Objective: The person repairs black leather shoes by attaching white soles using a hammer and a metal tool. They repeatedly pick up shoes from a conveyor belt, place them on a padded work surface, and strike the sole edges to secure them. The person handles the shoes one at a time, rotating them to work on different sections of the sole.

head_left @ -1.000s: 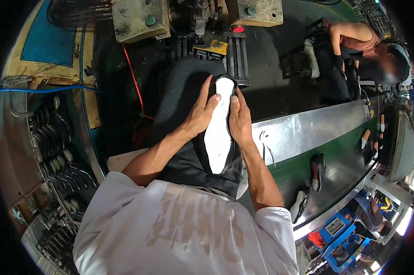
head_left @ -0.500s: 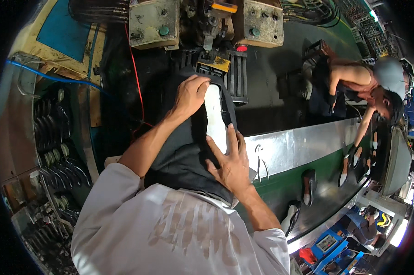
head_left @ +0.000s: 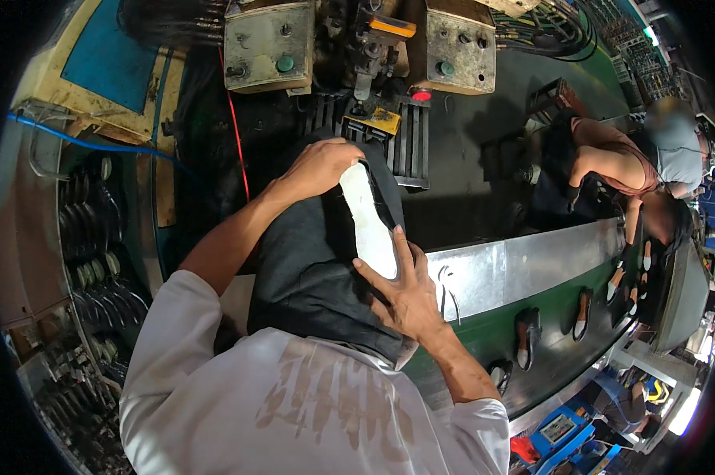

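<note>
A shoe with a white, insole-shaped bottom facing up (head_left: 369,226) and dark material along its edge rests over my dark-trousered thigh. My left hand (head_left: 323,166) is closed around its far end, the fingers curled over the tip. Its near end is held by my right hand (head_left: 405,297), with fingers spread along the white surface and the edge. What lies beneath the shoe is hidden by my hands and the cloth.
Ahead stands a machine with two control boxes (head_left: 269,51) and a yellow block (head_left: 375,120). To the right, a metal ledge (head_left: 523,257) borders a green conveyor belt (head_left: 470,342) carrying several shoes (head_left: 526,336). A co-worker (head_left: 610,158) bends over the belt. Racked curved parts (head_left: 112,293) stand left.
The shoe's far end has tilted left and toward me, and my left hand has moved with it. Shoes on the belt have come nearer. The co-worker's reaching hand has shifted slightly right.
</note>
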Demonstrator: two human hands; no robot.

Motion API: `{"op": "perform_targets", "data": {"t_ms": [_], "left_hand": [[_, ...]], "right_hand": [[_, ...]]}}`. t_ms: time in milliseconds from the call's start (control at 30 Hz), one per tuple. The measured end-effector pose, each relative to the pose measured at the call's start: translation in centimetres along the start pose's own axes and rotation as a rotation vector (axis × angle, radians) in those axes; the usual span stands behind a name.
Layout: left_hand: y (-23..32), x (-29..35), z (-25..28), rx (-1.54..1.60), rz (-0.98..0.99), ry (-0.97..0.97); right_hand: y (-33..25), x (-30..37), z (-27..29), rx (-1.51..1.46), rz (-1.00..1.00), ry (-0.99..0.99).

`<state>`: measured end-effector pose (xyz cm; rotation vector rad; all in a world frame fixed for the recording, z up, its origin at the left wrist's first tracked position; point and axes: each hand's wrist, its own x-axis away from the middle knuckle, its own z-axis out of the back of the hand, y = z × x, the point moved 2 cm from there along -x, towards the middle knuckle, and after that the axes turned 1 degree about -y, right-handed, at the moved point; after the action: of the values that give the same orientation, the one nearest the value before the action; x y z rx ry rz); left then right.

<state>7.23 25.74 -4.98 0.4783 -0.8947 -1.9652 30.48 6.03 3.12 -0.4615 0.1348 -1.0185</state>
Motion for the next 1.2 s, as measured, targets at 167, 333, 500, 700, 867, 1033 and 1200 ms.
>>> {"op": "perform_targets", "data": {"t_ms": [167,333,500,700,867,1033,1200], "left_hand": [[2.9,4.0,-4.3,0.966,0.477,0.112],[3.2,3.8,-6.5,0.664,0.442,0.182],[5.7,0.8,-5.1,0.423,0.557,0.223],[3.1,1.5,-4.7,0.597,0.494,0.209],[1.2,1.3,-2.8,0.155,0.266,0.332],[0.7,0.2,-1.3,-0.019,0.117,0.187],[1.1,-2.1,1.1,0.061,-0.28,-0.132]], "right_hand": [[0.4,0.2,-0.8,-0.106,-0.068,0.13],[-0.5,0.4,-1.2,-0.105,-0.144,0.096],[-2.3,-1.3,-0.9,0.043,-0.142,0.013],[-1.8,-0.8,-0.6,0.056,-0.106,0.003],[0.0,-0.4,0.6,0.014,-0.027,-0.079],[0.9,-0.6,1.3,-0.021,-0.033,-0.164],[2.3,-1.4,2.2,0.003,0.062,-0.201]]}}
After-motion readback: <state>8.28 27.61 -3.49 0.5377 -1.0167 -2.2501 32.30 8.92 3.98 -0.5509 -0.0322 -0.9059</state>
